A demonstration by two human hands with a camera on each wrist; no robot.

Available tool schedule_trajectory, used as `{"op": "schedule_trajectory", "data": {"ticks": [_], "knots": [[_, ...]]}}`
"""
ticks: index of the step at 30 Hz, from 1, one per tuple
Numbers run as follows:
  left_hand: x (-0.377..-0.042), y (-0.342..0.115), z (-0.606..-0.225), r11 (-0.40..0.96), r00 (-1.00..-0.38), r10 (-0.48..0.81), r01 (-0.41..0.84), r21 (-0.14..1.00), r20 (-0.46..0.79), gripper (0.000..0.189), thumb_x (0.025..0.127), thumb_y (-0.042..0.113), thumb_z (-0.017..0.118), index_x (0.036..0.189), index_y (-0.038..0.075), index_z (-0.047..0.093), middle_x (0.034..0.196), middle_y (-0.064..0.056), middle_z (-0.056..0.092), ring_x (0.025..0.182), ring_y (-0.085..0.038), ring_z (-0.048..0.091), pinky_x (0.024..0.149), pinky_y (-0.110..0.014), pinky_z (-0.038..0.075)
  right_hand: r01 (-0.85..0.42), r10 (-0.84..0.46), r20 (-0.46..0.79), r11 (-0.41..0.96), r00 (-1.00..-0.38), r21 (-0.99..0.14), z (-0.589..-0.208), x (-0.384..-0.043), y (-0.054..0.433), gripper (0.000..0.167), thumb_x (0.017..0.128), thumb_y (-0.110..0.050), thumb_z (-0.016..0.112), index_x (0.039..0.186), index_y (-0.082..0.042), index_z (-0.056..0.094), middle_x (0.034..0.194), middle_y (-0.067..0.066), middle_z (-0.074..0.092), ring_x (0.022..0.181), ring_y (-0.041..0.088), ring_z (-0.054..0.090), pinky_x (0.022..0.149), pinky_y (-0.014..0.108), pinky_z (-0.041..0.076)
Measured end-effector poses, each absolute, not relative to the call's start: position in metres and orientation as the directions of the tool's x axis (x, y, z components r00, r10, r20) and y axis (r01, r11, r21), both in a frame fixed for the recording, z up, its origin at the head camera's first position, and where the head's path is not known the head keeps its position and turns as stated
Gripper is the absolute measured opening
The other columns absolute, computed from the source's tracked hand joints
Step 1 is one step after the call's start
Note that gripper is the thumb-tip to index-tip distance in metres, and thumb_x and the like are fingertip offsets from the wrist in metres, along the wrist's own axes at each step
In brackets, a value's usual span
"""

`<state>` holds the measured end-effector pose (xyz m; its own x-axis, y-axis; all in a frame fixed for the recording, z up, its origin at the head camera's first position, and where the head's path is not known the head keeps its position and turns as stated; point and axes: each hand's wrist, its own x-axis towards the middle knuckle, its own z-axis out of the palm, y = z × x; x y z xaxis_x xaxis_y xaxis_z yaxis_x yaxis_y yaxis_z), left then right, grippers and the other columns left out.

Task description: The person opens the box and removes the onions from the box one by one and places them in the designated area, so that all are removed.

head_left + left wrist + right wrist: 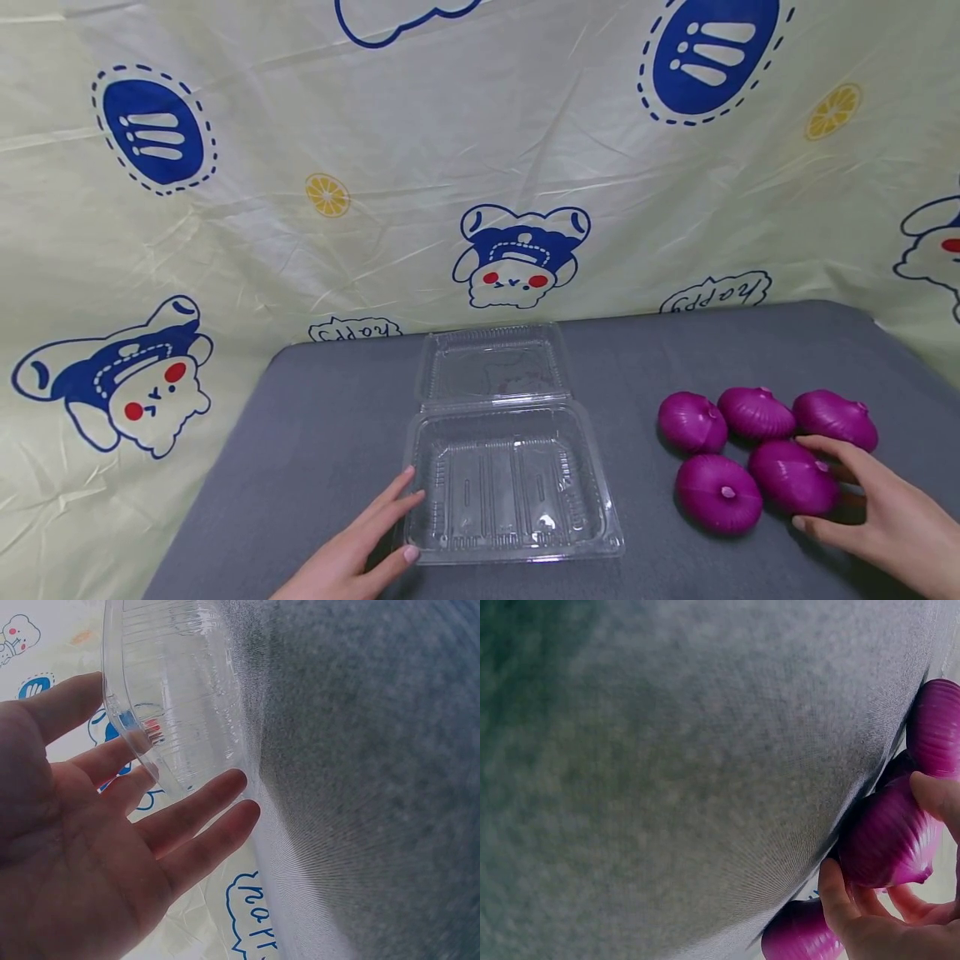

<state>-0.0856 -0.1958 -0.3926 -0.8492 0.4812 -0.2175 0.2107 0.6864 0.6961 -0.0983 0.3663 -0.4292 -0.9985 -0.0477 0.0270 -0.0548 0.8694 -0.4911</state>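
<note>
A clear plastic clamshell container (517,483) lies unfolded on the table, its lid (491,364) tipped back behind the base. Beside the base's left edge, my left hand (356,542) has its fingers spread; in the left wrist view the fingertips reach the container's rim (112,682). To the right, several purple-red onions sit in two rows. My right hand (877,504) has its thumb and fingers curved around the front-right onion (791,477), which rests on the table. Seen from the right wrist, that onion (892,836) lies between thumb and fingers.
Another onion (718,493) is close to the left of the held one. Three more onions stand behind, one of them (834,418) near the right index finger. A grey cloth (330,450) covers the table, with a printed curtain (405,158) behind.
</note>
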Motion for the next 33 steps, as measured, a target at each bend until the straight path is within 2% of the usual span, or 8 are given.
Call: {"op": "schedule_trajectory", "data": {"ticks": [13, 17, 19, 20, 24, 27, 32, 33], "knots": [[-0.084, -0.196, -0.391, 0.689, -0.853, 0.486, 0.240, 0.684, -0.189, 0.063, 0.099, 0.052, 0.051, 0.152, 0.020, 0.039, 0.163, 0.006, 0.017, 0.145, -0.028, 0.025, 0.107, -0.058, 0.034, -0.077, -0.014, 0.114, 0.821, -0.993, -0.566, -0.429, -0.089, 0.366, 0.094, 0.071, -0.024, 0.090, 0.139, 0.009, 0.034, 0.128, 0.035, 0.042, 0.102, 0.054, 0.048, 0.064, 0.057, 0.053], [-0.084, -0.195, -0.391, 0.687, -0.849, 0.482, 0.213, 0.694, -0.217, 0.065, 0.099, 0.054, 0.051, 0.153, 0.021, 0.037, 0.163, 0.005, 0.015, 0.145, -0.028, 0.024, 0.106, -0.061, 0.033, -0.113, -0.021, 0.167, 0.818, -0.986, -0.564, -0.429, -0.087, 0.364, 0.091, 0.071, -0.023, 0.091, 0.139, 0.006, 0.039, 0.128, 0.031, 0.045, 0.106, 0.004, 0.048, 0.062, 0.037, 0.056], [-0.085, -0.195, -0.391, 0.687, -0.847, 0.481, 0.205, 0.697, -0.225, 0.065, 0.098, 0.054, 0.050, 0.153, 0.021, 0.036, 0.163, 0.005, 0.014, 0.145, -0.028, 0.024, 0.106, -0.062, 0.032, -0.120, -0.020, 0.185, 0.826, -0.983, -0.550, -0.427, -0.086, 0.362, 0.090, 0.070, -0.024, 0.091, 0.139, 0.004, 0.040, 0.128, 0.029, 0.046, 0.099, -0.006, 0.043, 0.060, 0.030, 0.054], [-0.085, -0.195, -0.391, 0.687, -0.847, 0.480, 0.203, 0.697, -0.226, 0.066, 0.098, 0.054, 0.051, 0.153, 0.021, 0.036, 0.164, 0.005, 0.014, 0.145, -0.028, 0.023, 0.106, -0.062, 0.032, -0.120, -0.017, 0.191, 0.831, -0.981, -0.543, -0.425, -0.086, 0.361, 0.090, 0.070, -0.025, 0.091, 0.139, 0.004, 0.041, 0.127, 0.029, 0.047, 0.099, -0.006, 0.042, 0.060, 0.030, 0.054], [-0.085, -0.194, -0.391, 0.687, -0.850, 0.476, 0.198, 0.700, -0.227, 0.065, 0.098, 0.054, 0.051, 0.153, 0.021, 0.037, 0.163, 0.005, 0.014, 0.145, -0.028, 0.023, 0.106, -0.062, 0.031, -0.110, 0.005, 0.214, 0.846, -0.977, -0.521, -0.417, -0.083, 0.351, 0.086, 0.073, -0.028, 0.089, 0.140, 0.000, 0.042, 0.129, 0.027, 0.047, 0.106, 0.023, 0.045, 0.067, 0.013, 0.047], [-0.085, -0.194, -0.390, 0.683, -0.849, 0.474, 0.190, 0.705, -0.231, 0.064, 0.098, 0.054, 0.051, 0.152, 0.021, 0.037, 0.163, 0.005, 0.014, 0.146, -0.028, 0.022, 0.106, -0.063, 0.030, -0.130, 0.008, 0.254, 0.842, -0.967, -0.523, -0.410, -0.081, 0.341, 0.081, 0.076, -0.027, 0.087, 0.141, -0.005, 0.044, 0.131, 0.025, 0.047, 0.111, 0.024, 0.041, 0.074, -0.004, 0.026], [-0.085, -0.195, -0.386, 0.680, -0.852, 0.470, 0.184, 0.710, -0.229, 0.062, 0.099, 0.052, 0.051, 0.152, 0.023, 0.038, 0.163, 0.007, 0.016, 0.145, -0.028, 0.023, 0.106, -0.064, 0.029, -0.155, -0.017, 0.266, 0.848, -0.964, -0.506, -0.391, -0.078, 0.322, 0.076, 0.079, -0.027, 0.084, 0.142, -0.010, 0.045, 0.133, 0.024, 0.045, 0.113, 0.038, 0.041, 0.078, -0.003, 0.021], [-0.085, -0.196, -0.385, 0.680, -0.853, 0.471, 0.189, 0.708, -0.224, 0.061, 0.099, 0.052, 0.051, 0.152, 0.023, 0.039, 0.163, 0.007, 0.016, 0.145, -0.028, 0.023, 0.106, -0.064, 0.029, -0.161, -0.028, 0.259, 0.847, -0.965, -0.507, -0.387, -0.078, 0.317, 0.075, 0.080, -0.027, 0.083, 0.143, -0.010, 0.045, 0.135, 0.024, 0.044, 0.114, 0.044, 0.040, 0.089, 0.001, 0.024]]}}
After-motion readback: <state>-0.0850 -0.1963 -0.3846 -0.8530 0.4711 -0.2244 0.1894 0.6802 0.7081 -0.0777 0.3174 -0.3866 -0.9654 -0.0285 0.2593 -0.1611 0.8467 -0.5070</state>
